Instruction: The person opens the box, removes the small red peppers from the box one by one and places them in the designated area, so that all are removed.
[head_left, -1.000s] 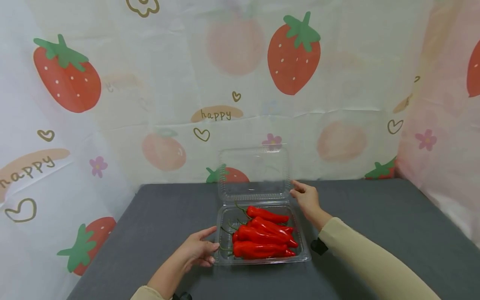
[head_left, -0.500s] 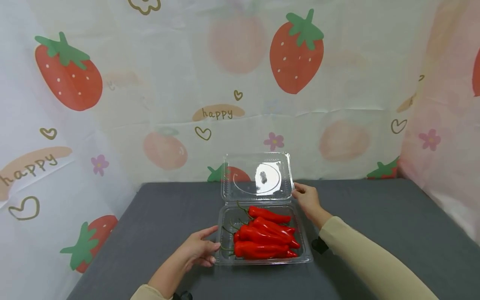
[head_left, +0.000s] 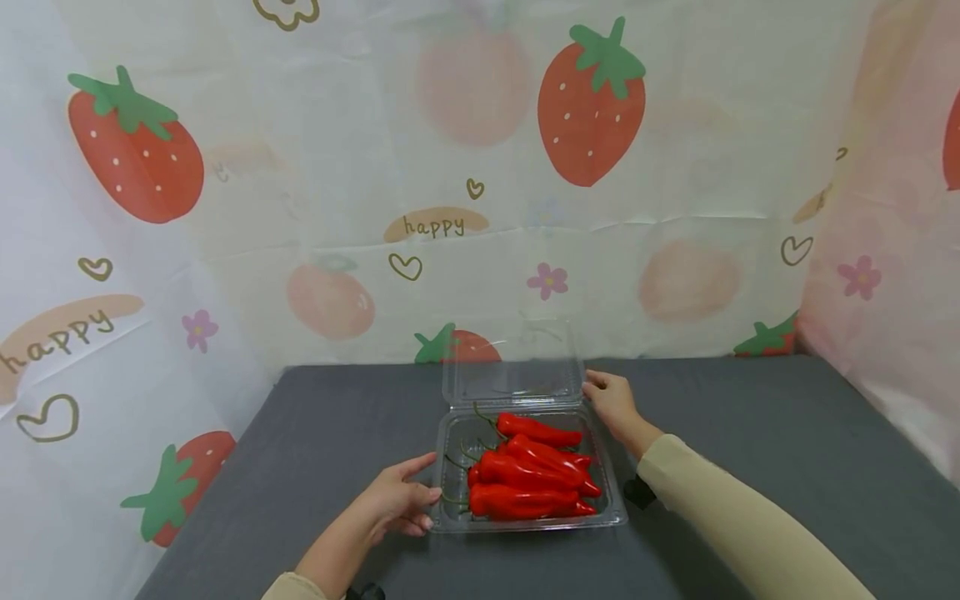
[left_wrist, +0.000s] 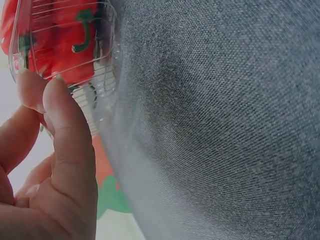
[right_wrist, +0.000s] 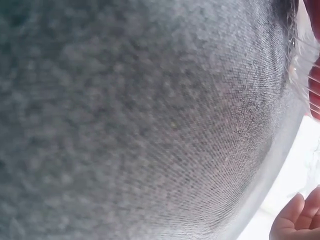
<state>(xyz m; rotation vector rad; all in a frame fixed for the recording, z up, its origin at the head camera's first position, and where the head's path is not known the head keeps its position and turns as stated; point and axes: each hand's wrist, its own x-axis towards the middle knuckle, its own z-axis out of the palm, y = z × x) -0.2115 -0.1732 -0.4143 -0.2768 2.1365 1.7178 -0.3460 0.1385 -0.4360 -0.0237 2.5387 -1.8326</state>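
Note:
Several glossy red peppers [head_left: 521,502] with thin green stems lie side by side in a clear plastic clamshell container [head_left: 525,525]. Its hinged lid [head_left: 517,375] stands raised at the back, leaning away. My left hand [head_left: 401,500] holds the container's left edge; in the left wrist view, thumb and fingertip [left_wrist: 57,95] meet at the rim. My right hand [head_left: 613,404] pinches the lid's lower right edge near the hinge, though the contact is small to see. In the right wrist view, only some curled fingers [right_wrist: 297,217] and part of the container's side show.
The container stands on a dark grey cloth-covered table [head_left: 337,417]. A pale curtain [head_left: 337,167] printed with strawberries hangs behind the table's back edge and along both sides.
The lid's top edge has sunk as it tilts further back. My right hand has come slightly down with it. My left hand and the peppers look unmoved.

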